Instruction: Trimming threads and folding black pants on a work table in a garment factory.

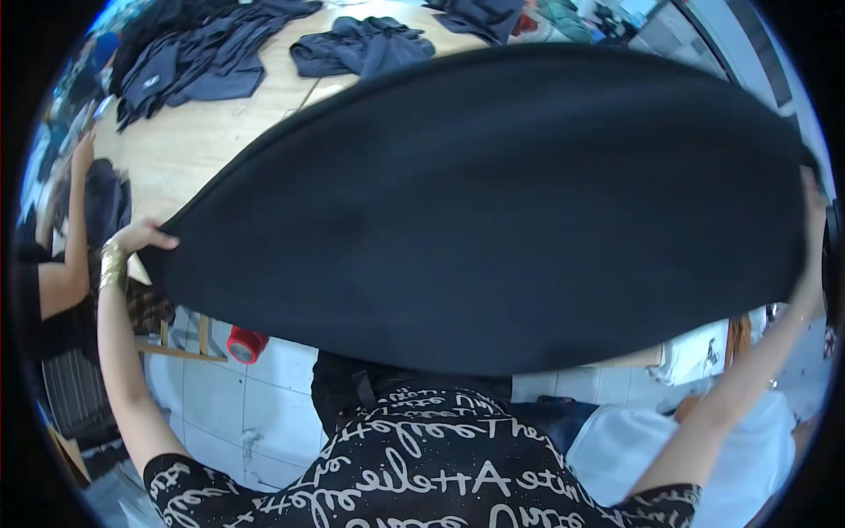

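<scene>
A large piece of black cloth [493,211] hangs spread wide between my two hands, held up in front of my body. At its left end my left hand [143,236] grips the edge, the thumb lying over the cloth; a gold band circles that wrist. My right hand [814,211] is closed on the opposite end, far out at the right, and its fingers are partly hidden behind the fabric. The cloth's upper edge bows upward and its lower edge sags near my waist. Much of the table behind it is covered from sight.
Dark garments [198,70] lie piled on the pale wooden table [198,145], and another crumpled garment [361,46] lies farther back. A co-worker's arm [77,202] reaches in at the left. Below are a red round object [246,344] and a person in white [687,449] at the right.
</scene>
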